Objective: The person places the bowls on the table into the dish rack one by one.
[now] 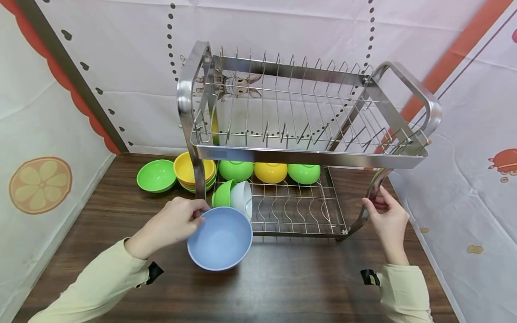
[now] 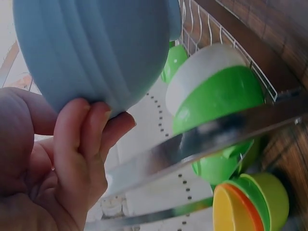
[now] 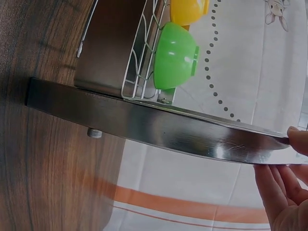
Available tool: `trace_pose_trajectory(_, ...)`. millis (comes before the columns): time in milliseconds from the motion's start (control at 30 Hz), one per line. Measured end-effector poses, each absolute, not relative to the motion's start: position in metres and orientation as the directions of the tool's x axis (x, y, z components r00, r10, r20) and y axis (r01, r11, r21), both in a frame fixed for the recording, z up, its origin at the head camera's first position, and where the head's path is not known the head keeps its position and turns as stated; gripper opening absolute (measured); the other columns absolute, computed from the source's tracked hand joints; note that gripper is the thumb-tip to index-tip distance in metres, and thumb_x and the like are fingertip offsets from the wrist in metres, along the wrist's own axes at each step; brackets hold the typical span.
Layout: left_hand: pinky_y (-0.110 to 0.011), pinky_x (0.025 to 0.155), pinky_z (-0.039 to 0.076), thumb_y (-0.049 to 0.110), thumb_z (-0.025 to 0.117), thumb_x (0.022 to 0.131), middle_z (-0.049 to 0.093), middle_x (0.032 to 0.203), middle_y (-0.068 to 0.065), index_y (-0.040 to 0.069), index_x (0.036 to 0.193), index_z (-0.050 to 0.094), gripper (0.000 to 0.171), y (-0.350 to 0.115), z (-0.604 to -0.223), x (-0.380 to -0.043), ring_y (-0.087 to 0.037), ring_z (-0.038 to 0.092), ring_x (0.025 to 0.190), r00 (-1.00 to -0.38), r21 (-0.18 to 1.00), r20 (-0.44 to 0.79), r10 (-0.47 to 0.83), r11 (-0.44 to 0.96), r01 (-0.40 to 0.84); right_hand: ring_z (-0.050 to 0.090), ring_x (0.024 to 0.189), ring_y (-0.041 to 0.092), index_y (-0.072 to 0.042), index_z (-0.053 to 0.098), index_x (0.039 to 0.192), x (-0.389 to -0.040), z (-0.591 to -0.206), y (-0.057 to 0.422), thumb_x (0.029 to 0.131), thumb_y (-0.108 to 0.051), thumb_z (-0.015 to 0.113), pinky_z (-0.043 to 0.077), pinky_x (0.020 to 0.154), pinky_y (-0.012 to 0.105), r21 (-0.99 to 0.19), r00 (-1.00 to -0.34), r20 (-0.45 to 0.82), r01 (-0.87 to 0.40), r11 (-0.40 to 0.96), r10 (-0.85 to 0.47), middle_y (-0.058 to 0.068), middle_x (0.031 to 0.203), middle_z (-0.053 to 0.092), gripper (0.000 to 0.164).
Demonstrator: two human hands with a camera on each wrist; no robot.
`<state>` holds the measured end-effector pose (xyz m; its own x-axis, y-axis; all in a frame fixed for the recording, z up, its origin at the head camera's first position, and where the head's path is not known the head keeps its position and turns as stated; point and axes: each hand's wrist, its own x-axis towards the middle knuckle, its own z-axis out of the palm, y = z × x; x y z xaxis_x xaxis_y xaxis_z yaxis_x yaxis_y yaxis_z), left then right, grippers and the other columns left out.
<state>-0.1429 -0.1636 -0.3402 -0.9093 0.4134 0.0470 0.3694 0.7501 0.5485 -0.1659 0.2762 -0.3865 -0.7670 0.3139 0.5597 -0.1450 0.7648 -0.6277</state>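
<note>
A light blue bowl (image 1: 220, 238) hangs in front of the dish rack (image 1: 299, 157), its inside facing the head camera. My left hand (image 1: 171, 224) pinches its rim at the upper left, thumb on one side and fingers on the outer wall (image 2: 91, 53). At the rack's right front leg (image 3: 159, 127), my right hand (image 1: 387, 220) grips the metal between thumb and fingers. Just behind the blue bowl, a green bowl (image 1: 221, 196) and a white bowl (image 1: 241, 197) stand tilted on the lower tier. Along that tier's back sit green bowls (image 1: 304, 174) and a yellow bowl (image 1: 270, 172).
Left of the rack, a stack of bowls topped by a yellow one (image 1: 183, 166) stands on the wooden table (image 1: 282, 278), beside a single green bowl (image 1: 156, 176). Wire dividers line the upper tier (image 1: 282, 103). Printed cloth (image 1: 303, 27) hangs behind and at both sides.
</note>
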Motion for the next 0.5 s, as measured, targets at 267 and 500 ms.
trace_pose_trajectory(267,-0.021,0.043,0.036,0.002,0.060,0.076,0.044,0.056,0.006,0.008,0.081,0.063,0.008,-0.149,-0.351,-0.150,-0.006,0.042,0.051,-0.905,0.532,0.081,0.417,0.750,0.393,0.060,0.078,0.020,0.012,0.047,0.124,-0.158,-0.380,0.273,0.073,0.007,0.067,0.042,0.072,0.007,-0.506,-0.827,0.545,-0.191,0.841,0.140,0.026,0.093,0.060,0.054)
trace_pose_trajectory(500,-0.021,0.043,0.039,0.003,0.058,0.077,0.051,0.057,0.005,0.004,0.086,0.065,0.011,-0.136,-0.356,-0.158,-0.005,0.045,0.049,-0.910,0.554,0.066,0.409,0.744,0.374,0.047,0.100,0.045,0.010,0.043,0.127,-0.143,-0.369,0.244,0.074,0.007,0.063,0.041,0.066,0.057,-0.402,-0.777,0.623,-0.212,0.891,0.097,0.031,0.115,0.046,0.056)
